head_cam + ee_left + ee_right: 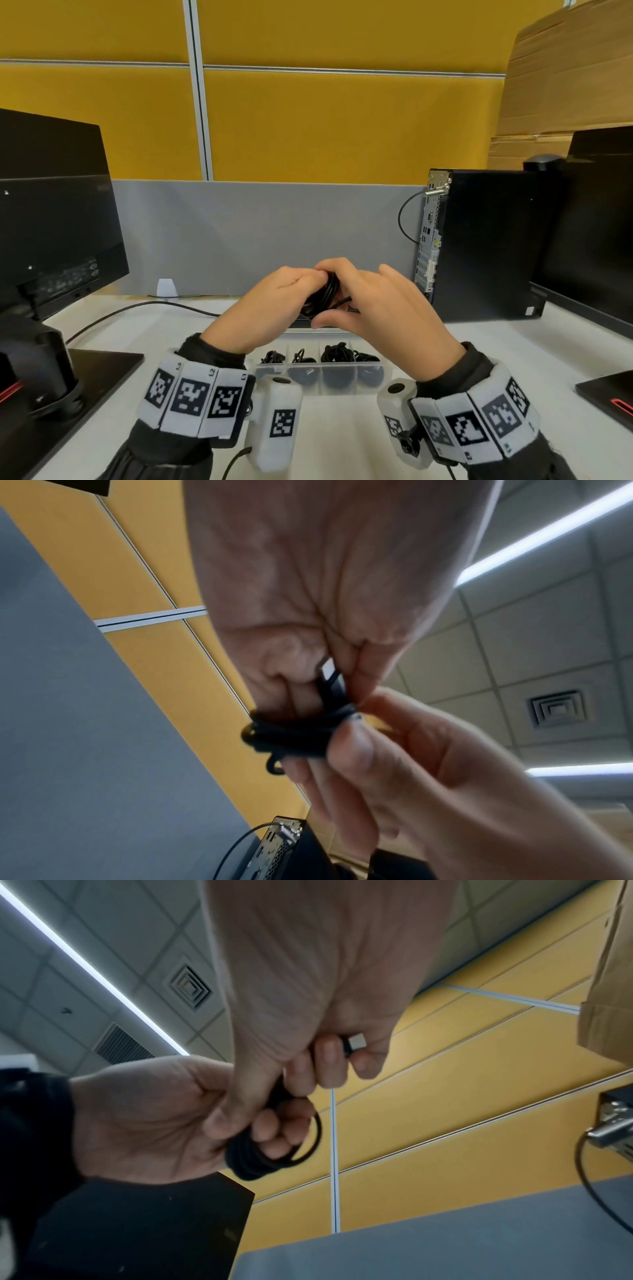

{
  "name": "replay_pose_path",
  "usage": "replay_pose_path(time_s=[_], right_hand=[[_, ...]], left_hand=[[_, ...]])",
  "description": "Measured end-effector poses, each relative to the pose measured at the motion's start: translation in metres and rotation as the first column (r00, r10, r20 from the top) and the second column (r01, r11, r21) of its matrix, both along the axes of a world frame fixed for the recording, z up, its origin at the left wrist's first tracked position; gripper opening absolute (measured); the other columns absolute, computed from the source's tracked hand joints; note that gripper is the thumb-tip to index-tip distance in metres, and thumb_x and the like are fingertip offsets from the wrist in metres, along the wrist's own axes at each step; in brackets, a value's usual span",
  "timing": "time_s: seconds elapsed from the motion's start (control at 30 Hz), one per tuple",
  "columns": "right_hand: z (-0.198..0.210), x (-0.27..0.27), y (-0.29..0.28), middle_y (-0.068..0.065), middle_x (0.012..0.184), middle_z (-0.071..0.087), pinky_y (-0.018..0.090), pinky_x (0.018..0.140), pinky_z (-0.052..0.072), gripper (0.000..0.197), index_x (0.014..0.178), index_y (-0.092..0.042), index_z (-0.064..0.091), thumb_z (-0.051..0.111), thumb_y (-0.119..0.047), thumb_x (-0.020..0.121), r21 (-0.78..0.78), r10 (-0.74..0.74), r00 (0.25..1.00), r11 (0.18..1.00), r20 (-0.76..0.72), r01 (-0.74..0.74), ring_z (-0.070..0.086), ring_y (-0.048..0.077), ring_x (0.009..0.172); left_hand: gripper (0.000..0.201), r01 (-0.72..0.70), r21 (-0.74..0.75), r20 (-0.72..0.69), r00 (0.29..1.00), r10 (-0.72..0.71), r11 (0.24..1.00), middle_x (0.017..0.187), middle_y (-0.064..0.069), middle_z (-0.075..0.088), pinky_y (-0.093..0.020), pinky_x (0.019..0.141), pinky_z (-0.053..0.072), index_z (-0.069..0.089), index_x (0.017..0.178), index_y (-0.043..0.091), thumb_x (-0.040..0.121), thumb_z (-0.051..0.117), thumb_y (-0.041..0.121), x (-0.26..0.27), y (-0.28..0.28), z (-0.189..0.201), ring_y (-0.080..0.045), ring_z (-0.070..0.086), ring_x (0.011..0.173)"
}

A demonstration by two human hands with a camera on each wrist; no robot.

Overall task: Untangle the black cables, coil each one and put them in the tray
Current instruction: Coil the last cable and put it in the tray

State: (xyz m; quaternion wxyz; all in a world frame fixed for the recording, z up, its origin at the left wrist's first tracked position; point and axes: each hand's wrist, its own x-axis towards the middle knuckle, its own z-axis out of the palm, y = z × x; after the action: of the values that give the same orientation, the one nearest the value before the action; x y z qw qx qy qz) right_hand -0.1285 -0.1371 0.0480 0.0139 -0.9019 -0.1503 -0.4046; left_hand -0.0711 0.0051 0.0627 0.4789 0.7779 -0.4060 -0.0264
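Both hands hold one coiled black cable [323, 295] mid-frame, above the tabletop [513, 359]. Left hand [270, 308] has fingers curled through the loops; right hand [380, 305] pinches the loose plug end [354, 1043] at the coil's top. Clear plastic compartment tray [270, 368], coils already in its cells, lies directly below, toward the lower frame edge; both hands about equally near. Likely next: tuck end, lower coil.

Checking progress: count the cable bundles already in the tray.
4 cable bundles show, side by side in the tray: leftmost, second, third, rightmost. More may be hidden by its wall.
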Motion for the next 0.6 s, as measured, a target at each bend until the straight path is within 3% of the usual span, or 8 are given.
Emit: replay_pose_path(time_s=[0.13,0.23,0.3,0.37,0.43,0.53,0.57,0.6], right_hand=[[0.001,0.001,-0.002,-0.013,0.055,0.060,0.015,0.049,0.021,0.053,0.095,-0.021,0.058,0.039,-0.066,0.074,0.007,0.034,0.999,0.999,0.039,-0.035,0.014,0.002,0.043],[0.003,-0.002,-0.002,-0.014,0.052,0.059,0.004,0.051,0.010,0.053,0.091,-0.022,0.058,0.038,-0.069,0.075,0.051,0.017,0.997,0.998,0.081,-0.022,0.020,0.003,0.042],[0.004,-0.004,-0.003,-0.014,0.051,0.058,0.004,0.051,0.008,0.052,0.088,-0.023,0.058,0.036,-0.069,0.076,0.073,0.003,0.996,0.997,0.088,-0.010,0.029,0.008,0.042],[0.004,-0.005,-0.006,-0.014,0.048,0.055,0.004,0.050,0.008,0.052,0.086,-0.023,0.058,0.034,-0.069,0.079,0.097,0.002,0.997,0.995,0.082,-0.010,0.034,0.009,0.040],[0.005,-0.005,-0.010,-0.011,0.047,0.050,0.006,0.046,0.014,0.053,0.090,-0.025,0.054,0.031,-0.072,0.080,0.160,0.031,0.998,0.986,0.062,-0.041,0.039,0.008,0.040],[0.003,-0.002,-0.016,-0.008,0.055,0.056,0.019,0.042,0.035,0.052,0.095,-0.032,0.047,0.030,-0.077,0.076,0.270,0.065,0.998,0.961,0.008,-0.065,0.045,0.008,0.046],[0.003,-0.003,-0.016,-0.007,0.060,0.059,0.025,0.045,0.042,0.053,0.097,-0.032,0.047,0.030,-0.078,0.075,0.318,0.074,0.997,0.946,-0.022,-0.063,0.048,0.009,0.049],[0.004,-0.003,-0.016,-0.006,0.064,0.061,0.030,0.049,0.046,0.055,0.097,-0.030,0.047,0.032,-0.078,0.074,0.374,0.093,0.995,0.925,-0.043,-0.070,0.051,0.010,0.052]], left_hand=[[0.046,0.076,0.006,-0.056,0.996,-0.075,0.997,0.071,-0.011,0.045,-0.045,0.074,0.037,0.048,0.075,-0.009,0.083,0.037,0.035,-0.003,0.005,0.004,-0.019,0.041,0.071],[0.056,0.026,-0.004,0.067,0.997,-0.026,1.000,0.076,-0.024,0.056,-0.051,0.081,0.042,0.056,0.082,-0.007,0.086,0.038,0.046,-0.005,0.003,0.003,-0.029,0.051,0.072],[0.052,-0.055,-0.014,0.179,0.982,0.057,0.998,0.077,-0.020,0.060,-0.047,0.077,0.044,0.061,0.081,0.002,0.091,0.041,0.049,-0.007,0.000,0.001,-0.031,0.055,0.075],[0.033,-0.162,-0.084,0.263,0.948,0.179,0.983,0.073,-0.003,0.060,-0.028,0.067,0.044,0.063,0.081,0.015,0.095,0.045,0.039,-0.009,-0.004,0.000,-0.011,0.054,0.068],[0.026,-0.176,-0.170,0.260,0.941,0.216,0.970,0.069,0.008,0.055,-0.020,0.061,0.037,0.060,0.077,0.024,0.095,0.047,0.037,-0.013,-0.008,0.000,-0.003,0.049,0.062],[0.029,-0.125,-0.320,0.126,0.977,0.173,0.939,0.073,-0.005,0.062,-0.037,0.069,0.045,0.064,0.079,0.020,0.087,0.049,0.044,-0.014,-0.014,-0.002,-0.025,0.057,0.072],[0.028,-0.120,-0.356,0.093,0.982,0.163,0.927,0.079,-0.009,0.064,-0.039,0.072,0.048,0.065,0.083,0.017,0.086,0.051,0.041,-0.016,-0.016,-0.002,-0.027,0.060,0.077],[0.022,-0.103,-0.403,0.069,0.987,0.143,0.909,0.082,-0.009,0.065,-0.034,0.072,0.050,0.065,0.089,0.015,0.090,0.053,0.034,-0.018,-0.018,-0.002,-0.021,0.063,0.079]])
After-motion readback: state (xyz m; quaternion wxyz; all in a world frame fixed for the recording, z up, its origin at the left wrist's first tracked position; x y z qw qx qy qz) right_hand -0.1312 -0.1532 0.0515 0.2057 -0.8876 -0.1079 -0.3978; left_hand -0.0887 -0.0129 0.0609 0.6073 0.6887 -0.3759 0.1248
